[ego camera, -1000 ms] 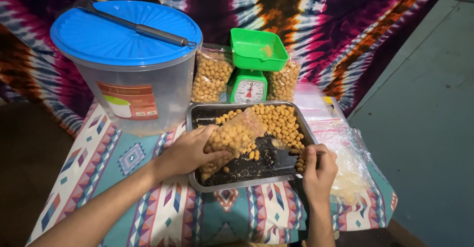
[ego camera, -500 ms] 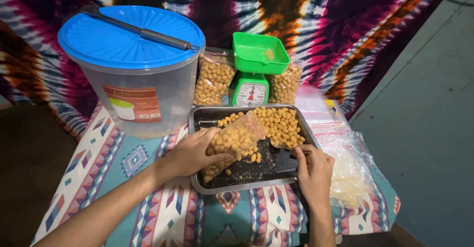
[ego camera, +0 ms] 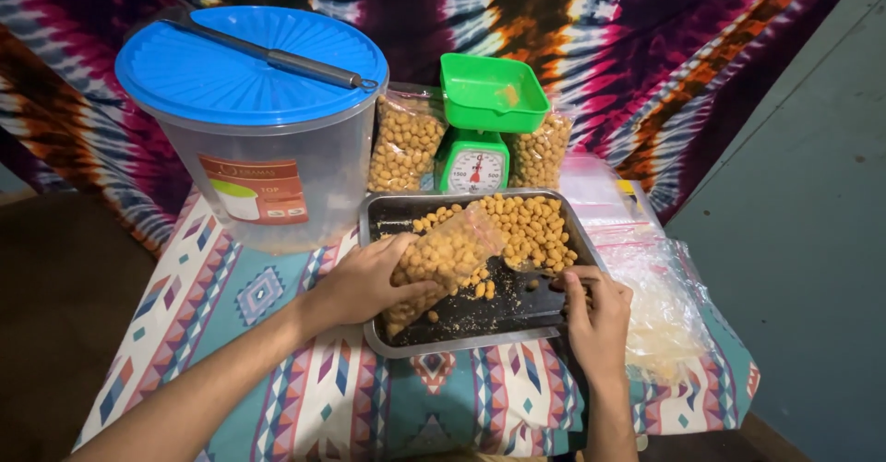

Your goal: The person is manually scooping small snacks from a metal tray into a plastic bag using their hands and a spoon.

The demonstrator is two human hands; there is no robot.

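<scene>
Two hands work over a metal tray of round golden snacks on a patterned cloth.

Head view: at the back left stands a clear plastic tub (ego camera: 268,185) with a blue lid (ego camera: 249,63), and a grey metal rod (ego camera: 277,56) lies across that lid. Right of it a green kitchen scale (ego camera: 475,162) carries a green pan (ego camera: 492,91), with filled snack bags (ego camera: 403,139) on either side. A heap of empty clear bags (ego camera: 646,277) lies just right of the tray (ego camera: 461,340). The left hand (ego camera: 365,282) is closed around a part-filled clear bag (ego camera: 445,257), held tilted over the tray's left half, its mouth toward the loose snacks (ego camera: 526,227). The right hand (ego camera: 598,310) rests at the tray's right rim, fingers curled near the pile; whether it grips anything I cannot tell.
</scene>
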